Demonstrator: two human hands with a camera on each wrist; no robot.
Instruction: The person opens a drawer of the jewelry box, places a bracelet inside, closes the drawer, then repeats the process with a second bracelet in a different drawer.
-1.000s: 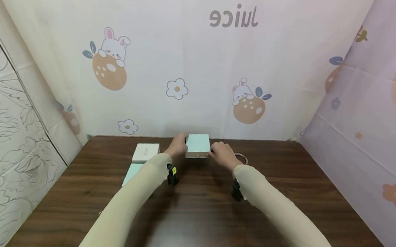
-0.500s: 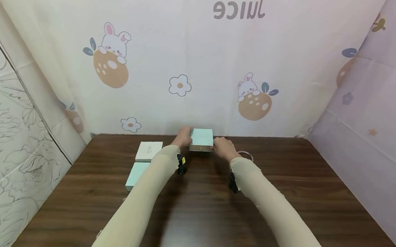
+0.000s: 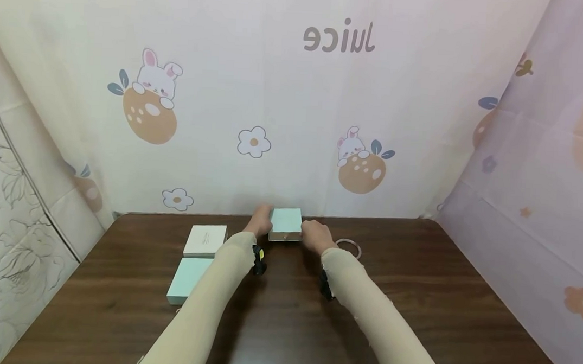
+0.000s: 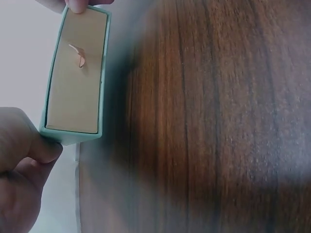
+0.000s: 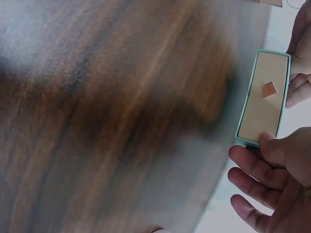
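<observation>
A small mint-green drawer box (image 3: 286, 218) is at the back of the table, between both hands. Its beige drawer front (image 4: 75, 92) faces me, with a small copper-coloured pull tab (image 5: 269, 89) in the middle. My left hand (image 3: 259, 221) grips the box's left side, thumb and fingers at that end in the left wrist view. On the right side my right hand (image 3: 317, 236) pinches the other end. Its thumb (image 5: 273, 145) presses on the edge of the drawer front, and the other fingers (image 5: 252, 167) spread below.
At the left lie a white box (image 3: 206, 239) with fine lettering and, in front of it, a second mint-green box (image 3: 188, 278), partly covered by my left sleeve. A thin ring (image 3: 352, 242) lies right of my right hand. A patterned curtain (image 3: 292, 171) hangs behind the table.
Both hands keep hold of the drawer box, which has shifted slightly back toward the curtain. The head view has tilted up and down, moving everything in the picture.
</observation>
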